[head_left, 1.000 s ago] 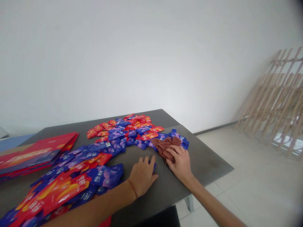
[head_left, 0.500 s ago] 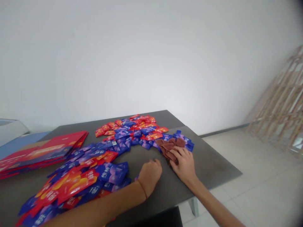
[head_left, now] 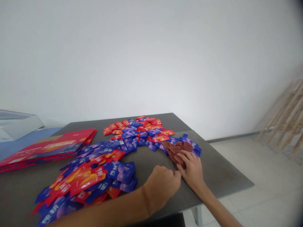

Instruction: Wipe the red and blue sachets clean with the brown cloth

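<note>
My right hand [head_left: 191, 168] has its fingers closed over a crumpled brown cloth [head_left: 176, 151], which rests against blue packets [head_left: 191, 142] at the right of the table. Beside it, my left hand [head_left: 163, 186] is curled in a fist over the table, its thumb side close to my right thumb. Whatever may be inside that fist is hidden. Left of my left wrist lies a pile of red and blue printed packets [head_left: 87, 179]. More red and blue packets [head_left: 142, 129] spread across the far part of the table.
A stack of folded red and blue printed cartons [head_left: 52, 146] lies on the left of the dark table [head_left: 222, 170]. Behind it stands a white open box [head_left: 23, 126]. A white wall backs the table, and a wooden slatted frame [head_left: 284, 116] leans at the right.
My left fist has moved right, up to my right hand. My right hand stays on the brown cloth. The whole view has shifted slightly.
</note>
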A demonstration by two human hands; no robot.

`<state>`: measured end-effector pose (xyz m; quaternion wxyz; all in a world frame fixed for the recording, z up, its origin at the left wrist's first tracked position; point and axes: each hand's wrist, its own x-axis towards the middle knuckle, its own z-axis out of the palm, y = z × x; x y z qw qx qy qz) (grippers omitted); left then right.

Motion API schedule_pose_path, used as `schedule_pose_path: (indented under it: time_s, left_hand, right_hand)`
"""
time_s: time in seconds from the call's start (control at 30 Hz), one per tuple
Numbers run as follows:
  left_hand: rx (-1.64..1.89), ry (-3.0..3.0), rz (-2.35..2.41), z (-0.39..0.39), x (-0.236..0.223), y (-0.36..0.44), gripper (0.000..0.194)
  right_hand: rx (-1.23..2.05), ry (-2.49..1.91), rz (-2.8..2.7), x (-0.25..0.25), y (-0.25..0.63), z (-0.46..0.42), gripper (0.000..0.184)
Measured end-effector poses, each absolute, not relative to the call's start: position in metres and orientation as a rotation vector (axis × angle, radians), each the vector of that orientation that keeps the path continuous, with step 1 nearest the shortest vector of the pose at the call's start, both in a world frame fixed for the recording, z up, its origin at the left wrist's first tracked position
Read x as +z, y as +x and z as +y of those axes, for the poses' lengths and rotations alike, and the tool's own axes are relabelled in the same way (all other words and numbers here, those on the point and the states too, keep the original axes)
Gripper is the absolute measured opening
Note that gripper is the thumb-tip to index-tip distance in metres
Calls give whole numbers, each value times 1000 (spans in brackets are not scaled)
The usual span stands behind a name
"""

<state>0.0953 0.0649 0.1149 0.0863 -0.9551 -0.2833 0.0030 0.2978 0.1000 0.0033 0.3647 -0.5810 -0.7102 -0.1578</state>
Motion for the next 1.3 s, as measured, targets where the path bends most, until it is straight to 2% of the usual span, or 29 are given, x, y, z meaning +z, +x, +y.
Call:
schedule_pose_path:
  time_s: [0.17,0.33,0.37,0.5,0.63,0.77,1.07,1.3]
  left_hand:
    - [-326,-2619,-546,46,137,81,33]
    - [-244,-2468,-645,92,145,28,23]
    - [-232,-2444,-683,105,146,11,22]
    - [-188,-2456,-1133,152,149,-74,40]
    - [-248,-2311,-1440,175,150,-158,35]
    - [-301,-2260,-1638,182,134,-212,44]
    - [-463,-2420,-1790,174,86,-241,52]
    - [-613,-2647,-1786,182,82,-248,61]
  right_hand:
    - [-423,-1481,-1837,1,301,100,28]
    - [-442,-1494,-1849,-6,306,103,28]
    - [-443,-1502,-1852,-7,307,103,29]
    - [-451,-1516,-1870,-12,311,106,31]
    - [-468,-1512,-1884,-15,314,108,31]
    - [-483,-1508,-1875,-17,316,109,32]
    - [-490,-1504,-1895,-20,320,110,33]
    - [-472,-1526,-1899,-21,322,110,35]
